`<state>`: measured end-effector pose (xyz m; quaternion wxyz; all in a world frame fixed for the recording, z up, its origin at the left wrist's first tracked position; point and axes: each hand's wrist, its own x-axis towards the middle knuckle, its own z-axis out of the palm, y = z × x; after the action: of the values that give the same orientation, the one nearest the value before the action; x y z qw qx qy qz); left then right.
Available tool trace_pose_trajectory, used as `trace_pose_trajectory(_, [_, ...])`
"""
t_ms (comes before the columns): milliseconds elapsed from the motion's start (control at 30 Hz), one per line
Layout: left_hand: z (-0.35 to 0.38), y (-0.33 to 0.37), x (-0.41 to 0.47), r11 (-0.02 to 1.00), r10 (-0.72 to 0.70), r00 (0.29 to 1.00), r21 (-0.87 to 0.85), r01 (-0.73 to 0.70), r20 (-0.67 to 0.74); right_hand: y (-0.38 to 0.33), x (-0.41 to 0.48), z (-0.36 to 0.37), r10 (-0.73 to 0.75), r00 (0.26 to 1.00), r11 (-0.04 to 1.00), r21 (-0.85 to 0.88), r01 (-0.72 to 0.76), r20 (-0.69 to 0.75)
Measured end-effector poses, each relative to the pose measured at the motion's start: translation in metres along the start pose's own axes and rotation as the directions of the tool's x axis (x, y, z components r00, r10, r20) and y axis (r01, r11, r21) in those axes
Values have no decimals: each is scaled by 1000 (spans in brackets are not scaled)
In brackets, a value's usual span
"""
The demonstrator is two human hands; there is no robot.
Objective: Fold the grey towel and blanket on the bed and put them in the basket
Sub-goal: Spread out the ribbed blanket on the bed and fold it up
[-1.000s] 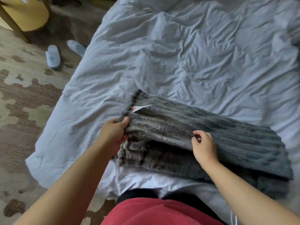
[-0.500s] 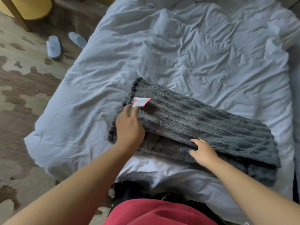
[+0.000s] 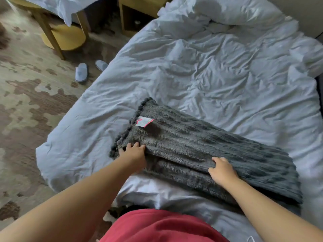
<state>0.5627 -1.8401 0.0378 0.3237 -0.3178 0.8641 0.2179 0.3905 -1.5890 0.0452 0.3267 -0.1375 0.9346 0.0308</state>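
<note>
a patterned brown and beige carpet (image 3: 26, 105) covered the floor from 7 to 10 o'clock. at 10 o'clock a pair of pale slippers lay on it close together, toes pointing away, one (image 3: 81, 72) fully in sight, the other (image 3: 101, 65) partly hidden. toward 11 o'clock stood a round yellow table (image 3: 64, 39) on slanted wooden legs (image 3: 49, 34), with a white cloth (image 3: 64, 7) hanging over its top. at 12 o'clock was a yellow wooden cabinet (image 3: 138, 4) with a dark open compartment (image 3: 136, 20). a grey wall (image 3: 305, 11) showed at 1 o'clock.
</note>
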Motion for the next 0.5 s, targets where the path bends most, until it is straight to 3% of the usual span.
trace_pose_trajectory(67, [-8, 30, -8, 996, -68, 987, -69, 58, -148, 31, 5, -4, 41, 999, 998, -40, -40, 26])
trace_pose_trajectory(167, [-4, 91, -16, 992, 0, 954, -117, -37, -301, 86, 6, -4, 171, 977, 984, -71, -163, 124])
trace_pose_trajectory(233, [8, 137, -18, 973, 65, 957, -194, -124, -283, 130, 5, 3, 223, 949, 972, 28, -235, 224])
trace_pose_trajectory(367, [49, 229, -12, 954, 161, 968, -221, -202, -190, 204, -5, 24, 47, 933, 995, 69, -76, 358])
trace_pose_trajectory(433, [71, 274, -6, 955, 223, 958, -156, -252, -177, 223, 0, 19, -17, 953, 991, 129, -23, 303])
trace_pose_trajectory(500, [90, 317, -3, 958, 270, 945, -45, -283, -184, 237, 8, 6, -49, 992, 957, 290, 12, 119])
